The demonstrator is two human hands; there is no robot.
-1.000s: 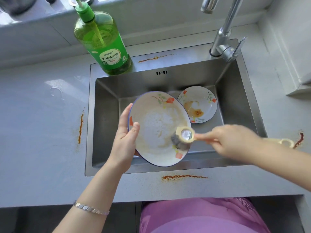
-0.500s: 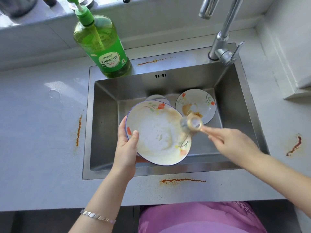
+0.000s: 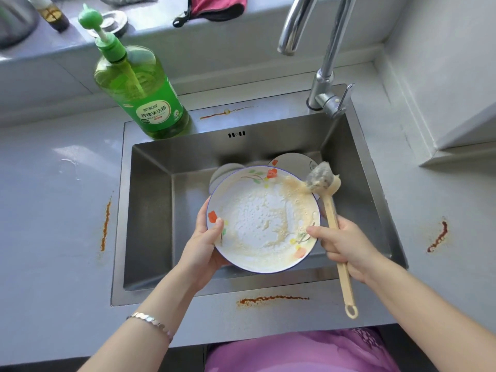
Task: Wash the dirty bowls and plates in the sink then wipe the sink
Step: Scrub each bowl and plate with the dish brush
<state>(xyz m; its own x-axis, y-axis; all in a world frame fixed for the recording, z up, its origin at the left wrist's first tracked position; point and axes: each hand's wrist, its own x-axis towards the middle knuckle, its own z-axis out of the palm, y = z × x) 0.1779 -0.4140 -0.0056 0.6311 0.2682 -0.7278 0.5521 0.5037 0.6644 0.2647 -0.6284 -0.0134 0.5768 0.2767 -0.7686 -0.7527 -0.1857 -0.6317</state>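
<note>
Centrally in the head view, the left hand grips the soapy flowered plate by its left rim above the sink. Right of it, the right hand is closed around the dish brush, thumb touching the plate's rim. Two more dishes lie behind. A green soap bottle stands upper left.
</note>
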